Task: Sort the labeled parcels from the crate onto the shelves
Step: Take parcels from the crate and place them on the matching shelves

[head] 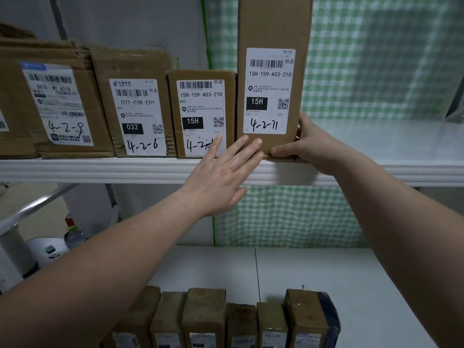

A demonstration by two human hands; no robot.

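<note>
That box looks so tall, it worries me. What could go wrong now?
The tall parcel stands upright at the shelf edge, so it might tip forward once the right hand lets go. The left hand hides part of the number on the neighbouring parcel, so a wrong slot could go unnoticed.

- I see the tall parcel (275, 26) as smooth, matt brown cardboard, with a white paper label (270, 91).
- The creased parcel (135, 64) looks like rougher, wrinkled card.
- The shelf (100, 169) reads smooth, white, faintly glossy.
- The curtain (376, 59) is checked woven cloth.
</note>
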